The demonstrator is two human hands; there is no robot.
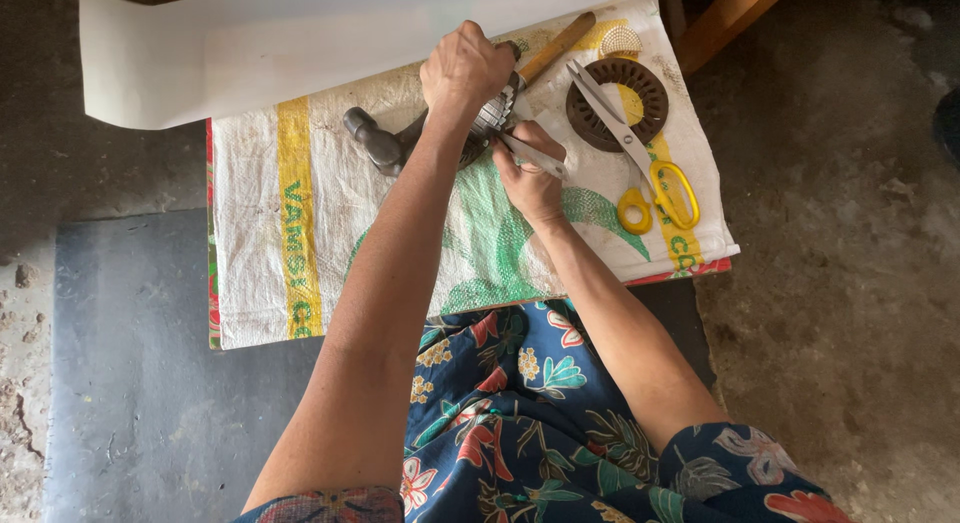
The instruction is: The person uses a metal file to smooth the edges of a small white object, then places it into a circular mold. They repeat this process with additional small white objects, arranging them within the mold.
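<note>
My left hand (465,71) grips a round, ribbed metal part (495,113) from above, on a white woven sack (290,233) spread over a low stand. My right hand (528,178) holds a thin flat metal tool (540,158) whose tip points at that part. A hammer lies just behind the hands, its steel head (372,140) to the left and its wooden handle (555,48) running up to the right. Much of the metal part is hidden under my left hand.
Yellow-handled scissors (650,178) lie on the sack to the right, blades across a dark round toothed disc (617,103). A small mesh dome (620,40) sits beyond it. A sheet of white paper (300,43) curls over the far edge. Concrete floor surrounds the stand.
</note>
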